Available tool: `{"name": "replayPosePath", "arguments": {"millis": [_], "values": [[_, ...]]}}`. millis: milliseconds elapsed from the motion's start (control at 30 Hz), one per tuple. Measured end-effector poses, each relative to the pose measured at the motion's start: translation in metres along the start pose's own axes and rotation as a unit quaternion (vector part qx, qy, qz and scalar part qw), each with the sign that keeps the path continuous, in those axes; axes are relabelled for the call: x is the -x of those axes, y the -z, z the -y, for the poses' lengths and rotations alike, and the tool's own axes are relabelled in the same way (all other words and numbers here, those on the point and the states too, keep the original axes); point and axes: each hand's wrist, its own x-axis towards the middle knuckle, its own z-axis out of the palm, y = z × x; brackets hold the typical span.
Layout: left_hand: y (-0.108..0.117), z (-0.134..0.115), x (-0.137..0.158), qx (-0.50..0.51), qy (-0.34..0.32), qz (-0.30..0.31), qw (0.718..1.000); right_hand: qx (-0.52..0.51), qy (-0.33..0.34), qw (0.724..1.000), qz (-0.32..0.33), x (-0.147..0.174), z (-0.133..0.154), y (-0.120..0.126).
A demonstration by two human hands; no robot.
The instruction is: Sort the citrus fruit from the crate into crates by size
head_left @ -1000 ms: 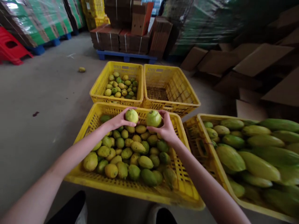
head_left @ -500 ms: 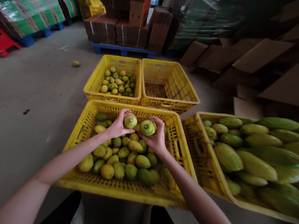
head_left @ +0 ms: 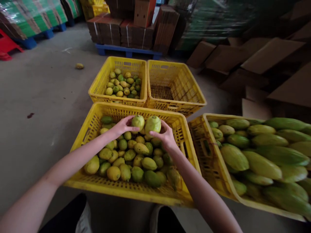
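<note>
My left hand (head_left: 125,125) is closed around a pale green lemon (head_left: 138,123), thumb below and fingers behind. In my right hand (head_left: 166,132) is another pale green lemon (head_left: 153,124), knobbly and slightly larger, gripped between thumb and fingers. The two fruits are held side by side above the front yellow crate (head_left: 131,194). Inside that crate lie many green and yellow lemons (head_left: 141,148), some partly covered by my forearms.
Behind stand a yellow crate (head_left: 97,77) part-filled with similar fruit and another yellow crate (head_left: 189,85) with its slatted bottom showing. A crate (head_left: 220,174) of long-looking green fruit is at right. Cardboard stacks sit on a blue pallet (head_left: 128,51). One fruit (head_left: 79,66) lies on the floor.
Both lemons have been tilted, so their stem ends no longer face me, and raised slightly. The right hand's lemon has come closer to the left one. The view has shifted a little.
</note>
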Motion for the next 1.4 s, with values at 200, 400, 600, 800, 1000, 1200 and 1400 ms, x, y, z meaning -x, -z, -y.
{"name": "replayPosePath", "arguments": {"millis": [200,400,600,800,1000,1200,1400], "values": [[-0.003,-0.002,0.001,0.246,0.170,-0.052,0.953,-0.284,-0.153,0.947,0.007,-0.004,-0.003,-0.002],[-0.013,-0.019,0.007,0.369,0.199,-0.078,0.904,-0.348,-0.198,0.916,0.037,-0.003,0.000,0.000],[-0.012,-0.022,0.008,0.351,0.186,-0.104,0.912,-0.321,-0.214,0.923,-0.013,0.001,-0.005,-0.011],[-0.011,-0.017,0.006,0.366,0.164,-0.101,0.910,-0.320,-0.252,0.913,-0.016,0.001,-0.003,-0.007],[-0.014,-0.012,0.002,0.354,0.170,-0.125,0.911,-0.336,-0.286,0.896,-0.041,-0.002,0.001,-0.007],[-0.017,-0.013,0.005,0.367,0.192,-0.114,0.903,-0.324,-0.331,0.886,-0.031,-0.001,-0.007,-0.011],[-0.014,-0.011,0.007,0.360,0.189,-0.135,0.903,-0.359,-0.281,0.889,-0.026,0.000,-0.007,-0.006]]}}
